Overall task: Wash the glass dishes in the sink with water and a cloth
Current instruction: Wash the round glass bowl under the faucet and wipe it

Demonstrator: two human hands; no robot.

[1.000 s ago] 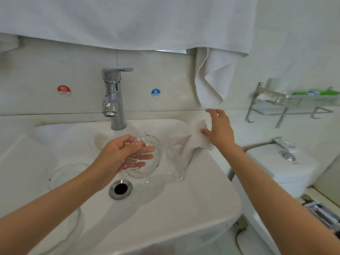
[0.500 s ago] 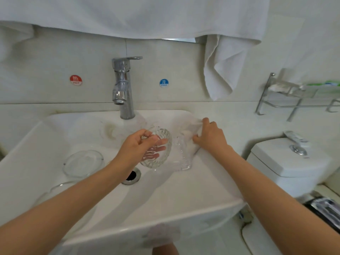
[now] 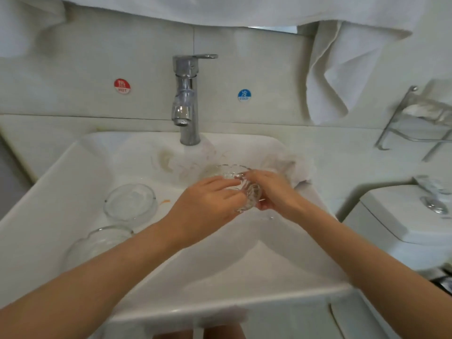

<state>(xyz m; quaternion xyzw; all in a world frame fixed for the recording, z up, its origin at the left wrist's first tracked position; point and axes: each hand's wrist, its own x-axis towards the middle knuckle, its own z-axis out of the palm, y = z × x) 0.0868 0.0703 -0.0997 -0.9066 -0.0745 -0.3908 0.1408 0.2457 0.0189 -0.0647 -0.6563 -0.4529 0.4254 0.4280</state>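
Observation:
A small ribbed glass bowl (image 3: 247, 192) is held tilted over the white sink (image 3: 80, 172), below and right of the chrome faucet (image 3: 186, 101). My left hand (image 3: 208, 204) grips its near side, with fingers over the rim. My right hand (image 3: 275, 192) curls round its right side. The white cloth (image 3: 291, 166) lies crumpled on the sink's right rim just behind my right hand, and neither hand holds it. Two more clear glass dishes sit in the left of the basin, a shallow round one (image 3: 130, 200) and a larger one (image 3: 97, 243) nearer me.
A white towel (image 3: 337, 69) hangs from above at the upper right. A metal wall rack (image 3: 420, 118) is mounted further right, with a toilet tank (image 3: 403, 216) beside the sink. Red hot and blue cold stickers flank the faucet.
My right hand let go of the cloth, left it on the right rim and came to the bowl's right side. The left hand kept the bowl. The view tilted downward.

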